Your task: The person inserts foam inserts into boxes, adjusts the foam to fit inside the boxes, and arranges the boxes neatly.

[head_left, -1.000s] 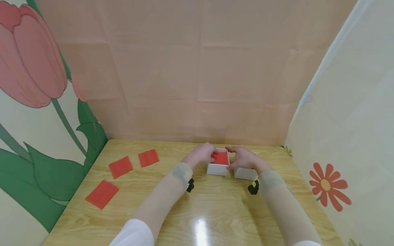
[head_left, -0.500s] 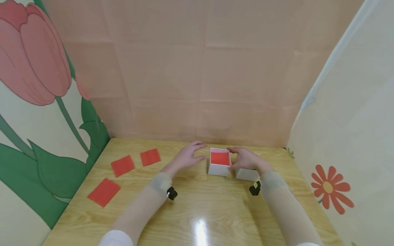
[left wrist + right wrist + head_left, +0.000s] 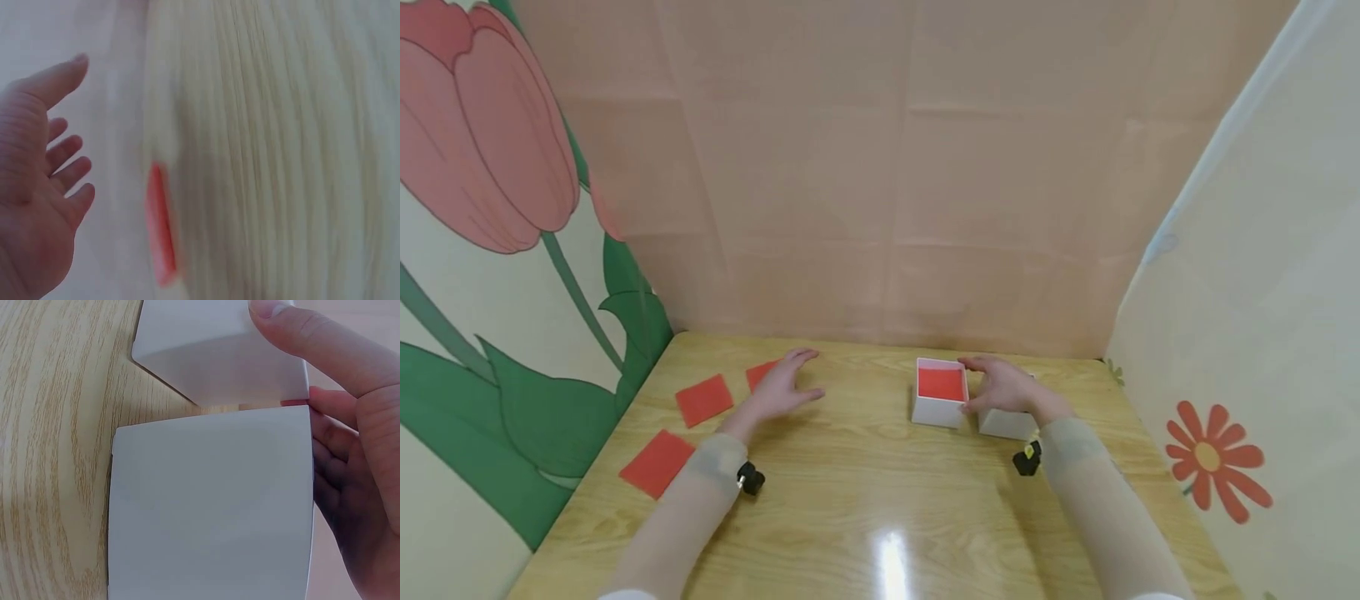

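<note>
Over the far left of the table, my left hand (image 3: 778,390) has its fingers spread and holds nothing. It partly covers a flat red square piece (image 3: 758,375) in the head view; paper or cloth, I cannot tell. In the left wrist view a red piece (image 3: 161,225) shows as a blurred strip. My right hand (image 3: 1006,386) grips an open white box (image 3: 937,412) by its right side, thumb at the near corner and fingers toward the back. A red layer (image 3: 941,384) lies inside that box. Below the right palm stands a second white box (image 3: 212,506), its top mostly hidden.
Two more red squares, one (image 3: 703,400) farther back and one (image 3: 657,463) nearer, lie at the left on the wooden table (image 3: 850,483). A pinkish cloth backdrop (image 3: 895,183) rises behind the table, with flower-printed panels on both sides.
My left hand has come out of the open box and moved left to the far red square, no longer touching the red in the box. The right hand has stayed at the box.
</note>
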Available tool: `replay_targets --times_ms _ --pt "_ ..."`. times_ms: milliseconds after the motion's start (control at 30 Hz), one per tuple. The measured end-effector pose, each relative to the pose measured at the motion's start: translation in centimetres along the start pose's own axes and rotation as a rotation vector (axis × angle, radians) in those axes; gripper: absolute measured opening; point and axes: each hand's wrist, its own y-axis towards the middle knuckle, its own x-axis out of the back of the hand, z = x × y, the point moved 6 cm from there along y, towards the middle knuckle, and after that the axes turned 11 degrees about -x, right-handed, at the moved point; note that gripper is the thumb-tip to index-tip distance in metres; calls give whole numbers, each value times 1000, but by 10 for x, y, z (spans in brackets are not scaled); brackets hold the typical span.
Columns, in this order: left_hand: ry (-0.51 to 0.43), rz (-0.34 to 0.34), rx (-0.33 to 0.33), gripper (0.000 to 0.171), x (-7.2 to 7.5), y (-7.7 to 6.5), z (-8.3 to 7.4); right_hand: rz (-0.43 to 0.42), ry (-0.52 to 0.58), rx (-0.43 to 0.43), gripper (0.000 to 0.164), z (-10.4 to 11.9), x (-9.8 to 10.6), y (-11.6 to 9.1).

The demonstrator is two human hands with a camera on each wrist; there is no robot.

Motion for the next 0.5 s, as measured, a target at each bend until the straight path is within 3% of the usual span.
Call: replay_targets --times_ms 267,500 --pt "22 60 164 87 15 -22 57 7 7 -6 102 0 0 0" --pt "64 118 242 92 17 -28 73 -2 -1 1 102 -1 1 1"
